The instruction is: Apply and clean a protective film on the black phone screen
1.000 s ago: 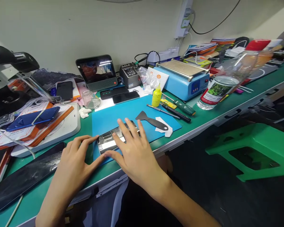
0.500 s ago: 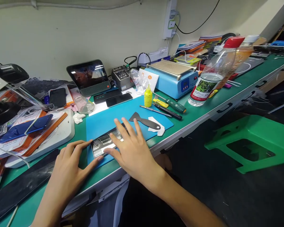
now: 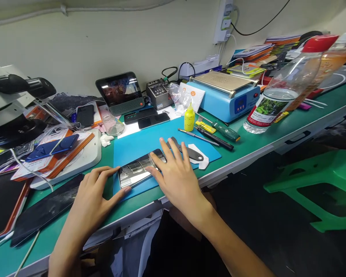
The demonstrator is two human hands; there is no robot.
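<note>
A flat black phone (image 3: 138,169) with bright white patches and lines on its face lies on the blue mat (image 3: 138,140). My left hand (image 3: 96,196) grips its left end, thumb at the near corner and fingers at the far corner. Over the phone's right part, my right hand (image 3: 180,179) is spread, its thumb and index fingertip at the face. Whether they press on it I cannot tell. Just beyond the right fingers lies a black scraper (image 3: 194,154), partly covered by them, on a white piece of paper (image 3: 203,163).
A yellow bottle (image 3: 189,118), tweezers-like pen (image 3: 197,136), black pen (image 3: 216,139) and green-handled screwdriver (image 3: 226,130) lie behind. A blue heating plate machine (image 3: 225,100) and plastic bottle (image 3: 273,100) stand right. A microscope (image 3: 14,111) overhangs the left; a green stool (image 3: 320,173) stands below.
The camera view has shifted, so the bench appears further right. My right hand has moved slightly rightward along the phone, now overlapping the scraper. My left hand stays at the phone's left end.
</note>
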